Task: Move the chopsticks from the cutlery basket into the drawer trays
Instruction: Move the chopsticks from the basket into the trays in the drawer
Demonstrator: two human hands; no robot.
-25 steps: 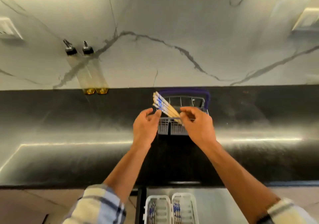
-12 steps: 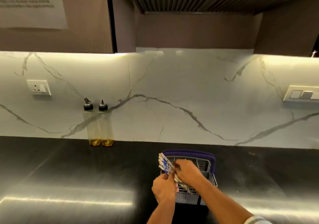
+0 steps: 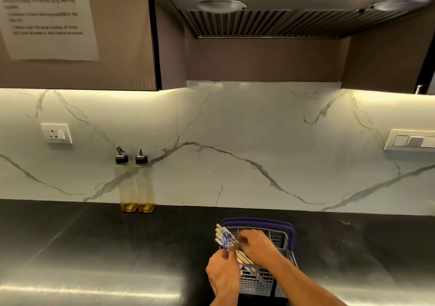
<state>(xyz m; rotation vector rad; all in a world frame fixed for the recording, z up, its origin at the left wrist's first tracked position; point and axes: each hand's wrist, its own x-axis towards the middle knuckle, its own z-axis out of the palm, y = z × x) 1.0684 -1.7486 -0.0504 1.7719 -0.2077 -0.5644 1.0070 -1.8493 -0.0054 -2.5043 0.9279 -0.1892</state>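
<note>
Both hands (image 3: 240,258) gripping chopsticks (image 3: 226,238) over basket (image 3: 288,232), patterned ends up-left, tips down-right.

The dark countertop (image 3: 94,246) bears the cutlery basket (image 3: 286,230) and two oil bottles (image 3: 137,188).

Your left hand (image 3: 223,275) and right hand (image 3: 257,248) cover the middle of the chopsticks (image 3: 224,237), so you cannot count them or see how each finger grips. Their lower ends vanish inside the cutlery basket (image 3: 286,232), whose near wall your forearms partly hide. The bottom edge cuts off both arms, and the drawer trays lie out of frame. The printed notice (image 3: 47,18) on the cabinet is too blurred to read.
</note>
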